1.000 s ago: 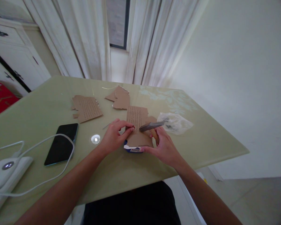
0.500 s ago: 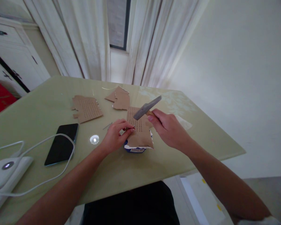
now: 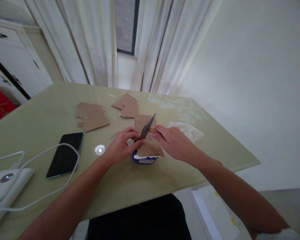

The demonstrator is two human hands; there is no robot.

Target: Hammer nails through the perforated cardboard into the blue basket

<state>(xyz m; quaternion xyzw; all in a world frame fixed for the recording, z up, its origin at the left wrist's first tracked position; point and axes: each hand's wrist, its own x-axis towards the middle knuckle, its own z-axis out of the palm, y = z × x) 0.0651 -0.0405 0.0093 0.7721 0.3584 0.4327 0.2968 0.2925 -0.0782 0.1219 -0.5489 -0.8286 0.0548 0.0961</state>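
Note:
My right hand [image 3: 173, 141] is closed around the wooden handle of a hammer [image 3: 148, 126]. Its grey metal head is down at the fingertips of my left hand [image 3: 123, 143]. That hand is pinched over the left edge of a brown cardboard piece [image 3: 150, 148], on something small that the fingers and hammer head hide. Rows of small dark holes run across the cardboard, which rests on a blue container [image 3: 145, 160]. A thin metal piece [image 3: 114, 135] lies just left of my left fingers.
Another holed cardboard piece [image 3: 93, 116] and torn cardboard [image 3: 129, 106] lie farther back. On the left are a phone [image 3: 65, 155], a white cable [image 3: 76, 163], a white power strip [image 3: 12, 196] and a small round clear object [image 3: 99, 149]. A crumpled white sheet [image 3: 187, 131] lies right.
The hammer has come down and left, from above the cardboard to my left fingertips. My right hand moved with it. My left hand has stayed nearly in place.

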